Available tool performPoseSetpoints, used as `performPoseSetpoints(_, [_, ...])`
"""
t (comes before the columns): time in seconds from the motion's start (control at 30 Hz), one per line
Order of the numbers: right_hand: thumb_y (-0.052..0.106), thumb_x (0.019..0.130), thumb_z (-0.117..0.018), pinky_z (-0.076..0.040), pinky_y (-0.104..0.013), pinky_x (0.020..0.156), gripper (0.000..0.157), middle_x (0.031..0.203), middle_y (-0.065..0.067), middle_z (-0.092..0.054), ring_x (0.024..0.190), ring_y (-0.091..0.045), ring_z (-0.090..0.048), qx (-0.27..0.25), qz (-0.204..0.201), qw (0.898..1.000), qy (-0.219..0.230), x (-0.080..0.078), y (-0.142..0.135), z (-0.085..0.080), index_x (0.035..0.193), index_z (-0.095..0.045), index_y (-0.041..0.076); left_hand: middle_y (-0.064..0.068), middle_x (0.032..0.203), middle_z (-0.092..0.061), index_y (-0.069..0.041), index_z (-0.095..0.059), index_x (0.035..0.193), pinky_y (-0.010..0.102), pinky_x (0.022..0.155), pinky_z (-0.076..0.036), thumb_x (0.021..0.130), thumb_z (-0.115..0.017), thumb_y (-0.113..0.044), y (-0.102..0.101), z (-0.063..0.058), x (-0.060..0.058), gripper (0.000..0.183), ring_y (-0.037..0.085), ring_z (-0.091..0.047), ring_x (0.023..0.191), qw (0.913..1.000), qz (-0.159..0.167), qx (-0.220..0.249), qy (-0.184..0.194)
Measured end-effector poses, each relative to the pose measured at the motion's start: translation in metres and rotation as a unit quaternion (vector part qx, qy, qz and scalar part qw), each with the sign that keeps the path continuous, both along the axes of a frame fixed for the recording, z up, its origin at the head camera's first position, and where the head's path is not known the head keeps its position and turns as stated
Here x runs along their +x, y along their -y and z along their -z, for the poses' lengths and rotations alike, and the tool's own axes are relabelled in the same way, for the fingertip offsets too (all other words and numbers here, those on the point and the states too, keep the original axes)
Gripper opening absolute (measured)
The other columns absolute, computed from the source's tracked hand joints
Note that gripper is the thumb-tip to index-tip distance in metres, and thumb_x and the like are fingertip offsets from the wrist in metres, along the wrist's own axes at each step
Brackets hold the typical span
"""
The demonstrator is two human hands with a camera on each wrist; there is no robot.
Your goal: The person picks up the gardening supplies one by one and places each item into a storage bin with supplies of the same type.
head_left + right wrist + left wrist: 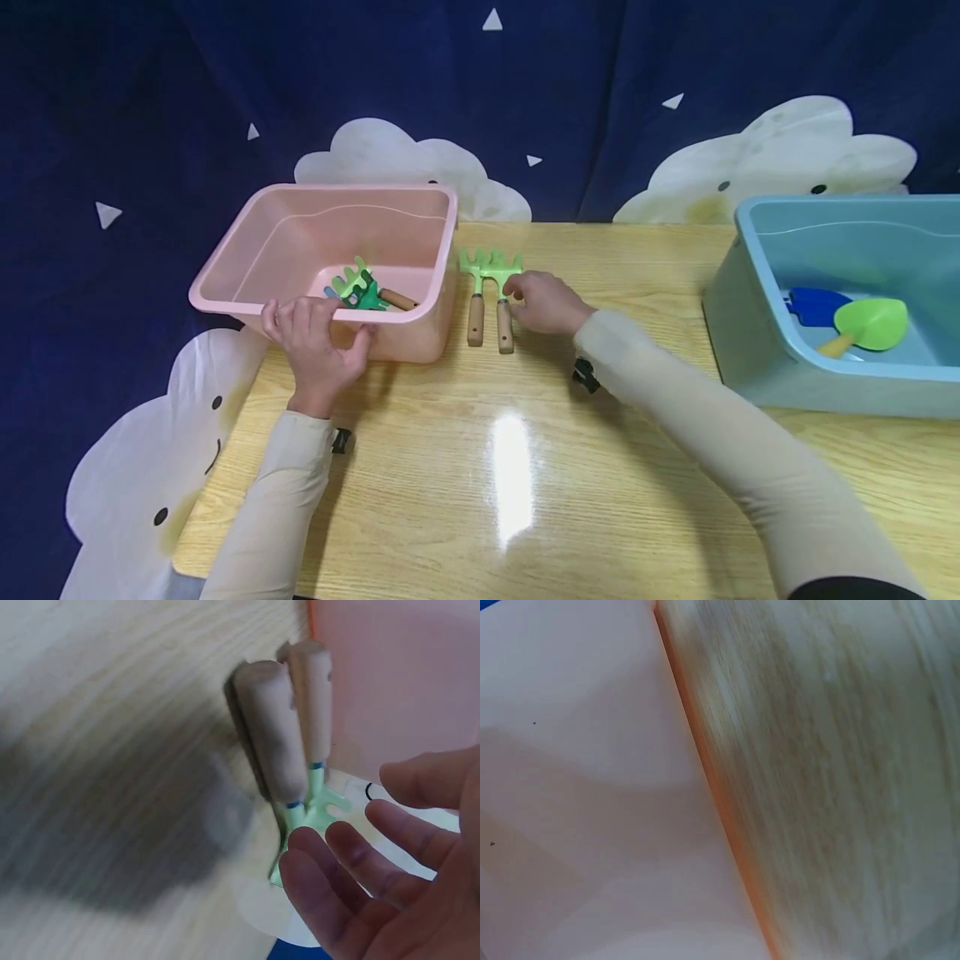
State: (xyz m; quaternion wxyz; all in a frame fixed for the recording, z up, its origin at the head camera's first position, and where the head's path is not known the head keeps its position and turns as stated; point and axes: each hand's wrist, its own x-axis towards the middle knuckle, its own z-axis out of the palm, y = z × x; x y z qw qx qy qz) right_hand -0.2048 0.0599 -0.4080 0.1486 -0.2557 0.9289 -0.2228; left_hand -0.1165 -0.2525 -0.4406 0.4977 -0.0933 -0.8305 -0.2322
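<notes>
My left hand [317, 354] grips the front rim of a pink plastic bin [405, 343], fingers over the edge and thumb on the outside. Two small hand rakes lie side by side just right of the bin, a left rake [476, 321] and a right rake [505, 327], both with light green tines and wooden handles. My right hand [551, 304] hovers beside the right rake, its fingers loosely bent around nothing. In the right wrist view, the fingertips [300, 862] overlap the green heads, and the thumb stays apart. The left wrist view shows only the bin wall [592, 787] and tabletop.
Inside the pink bin lie a dark green rake [367, 296] and a light green tool [351, 279]. A blue bin [765, 383] at the right holds a blue tool head [817, 307] and a light green trowel [873, 325]. Behind the wooden table [420, 483] hangs a dark blue curtain [570, 100].
</notes>
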Motion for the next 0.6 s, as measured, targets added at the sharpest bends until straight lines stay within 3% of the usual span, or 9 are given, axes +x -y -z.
performPoseSetpoints(0.3, [0.015, 0.093, -0.056, -0.05, -0.044, 0.088, 0.041, 0.113, -0.019, -0.066, 0.099, -0.03, -0.062, -0.002, 0.033, 0.999, 0.04, 0.003, -0.001, 0.011, 0.131, -0.056, -0.001, 0.017, 0.082, -0.055, 0.0, -0.06, 0.09, 0.06, 0.11, -0.016, 0.075, -0.066, -0.044, 0.0, 0.0, 0.0, 0.046, 0.037, -0.045, 0.091, 1.0, -0.003, 0.0, 0.0])
performPoseSetpoints(0.6, [0.02, 0.095, -0.052, -0.045, -0.03, 0.071, 0.048, 0.114, -0.018, -0.067, 0.081, -0.021, -0.056, 0.003, 0.059, 0.993, 0.102, 0.006, 0.007, 0.018, 0.137, -0.048, -0.002, 0.017, 0.083, -0.054, 0.0, -0.06, 0.09, 0.061, 0.111, -0.015, 0.075, -0.066, -0.045, 0.0, 0.001, -0.001, 0.048, 0.037, -0.046, 0.092, 1.0, -0.001, 0.002, 0.002])
